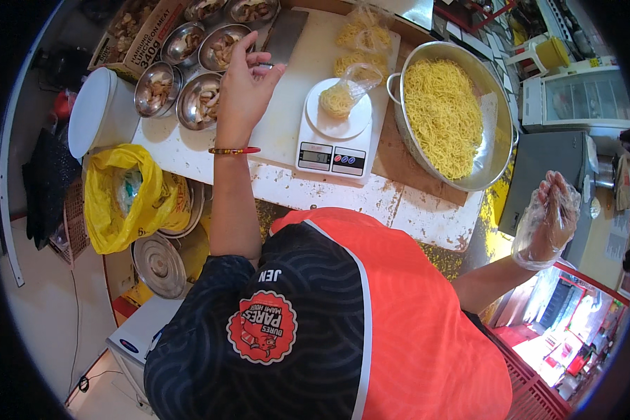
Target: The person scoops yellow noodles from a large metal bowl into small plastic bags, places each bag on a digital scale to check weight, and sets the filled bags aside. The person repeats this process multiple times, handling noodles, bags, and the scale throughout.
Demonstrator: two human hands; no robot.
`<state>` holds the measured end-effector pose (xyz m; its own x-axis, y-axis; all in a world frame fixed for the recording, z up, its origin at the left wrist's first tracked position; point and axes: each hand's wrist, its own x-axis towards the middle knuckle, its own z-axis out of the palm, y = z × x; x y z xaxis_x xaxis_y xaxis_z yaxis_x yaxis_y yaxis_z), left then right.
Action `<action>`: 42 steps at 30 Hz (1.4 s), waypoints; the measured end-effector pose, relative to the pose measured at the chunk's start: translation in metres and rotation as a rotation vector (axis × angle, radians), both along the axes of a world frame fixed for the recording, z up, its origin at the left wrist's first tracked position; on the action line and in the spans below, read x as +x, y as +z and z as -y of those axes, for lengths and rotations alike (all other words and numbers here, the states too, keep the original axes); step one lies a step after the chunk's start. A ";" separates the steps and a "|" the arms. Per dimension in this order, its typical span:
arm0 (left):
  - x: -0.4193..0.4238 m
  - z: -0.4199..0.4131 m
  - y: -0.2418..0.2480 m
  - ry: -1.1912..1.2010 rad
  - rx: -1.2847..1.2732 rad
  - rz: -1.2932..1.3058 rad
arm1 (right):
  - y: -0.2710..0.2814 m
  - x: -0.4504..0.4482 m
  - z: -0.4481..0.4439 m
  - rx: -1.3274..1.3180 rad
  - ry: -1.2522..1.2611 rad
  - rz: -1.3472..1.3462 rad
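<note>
My left hand (248, 92) is bare, with a beaded red bracelet at the wrist. It hovers over the left part of the table, fingers spread, near steel bowls of sliced food. A small shiny thing shows by its fingertips; I cannot tell what it is. On the right, my right hand (547, 223) is raised beyond the table edge in a clear plastic glove, fingers extended and apparently holding nothing. Between the hands stands a white digital kitchen scale (336, 134) with its display lit. A knotted-looking clear plastic bag of yellow noodles (337, 101) rests on its round plate.
A large steel basin (508, 113) of yellow noodles (441, 115) stands right of the scale. More bagged noodles (365, 37) lie behind it. A wide metal blade (286, 34) rests near several steel bowls (202, 101). Left are a white tub (88, 113) and yellow plastic bag (121, 210).
</note>
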<state>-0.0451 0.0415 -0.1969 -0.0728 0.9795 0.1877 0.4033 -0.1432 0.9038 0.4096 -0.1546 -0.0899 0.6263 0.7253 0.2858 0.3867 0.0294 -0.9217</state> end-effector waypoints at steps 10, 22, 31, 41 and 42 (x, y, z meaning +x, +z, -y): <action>0.001 -0.001 0.001 -0.035 -0.076 -0.065 | -0.004 -0.002 -0.014 -0.031 0.002 0.007; 0.053 -0.012 -0.044 -0.293 0.092 -0.341 | -0.015 -0.002 -0.031 -0.052 0.140 0.156; 0.056 -0.074 -0.044 -0.091 -0.006 -0.015 | -0.029 0.006 -0.043 -0.101 0.030 -0.097; 0.040 -0.257 -0.052 -0.072 0.067 -0.130 | -0.047 0.026 -0.044 -0.104 -0.010 -0.196; 0.037 -0.288 -0.056 0.089 0.157 -0.101 | -0.047 0.029 -0.042 -0.079 0.034 -0.187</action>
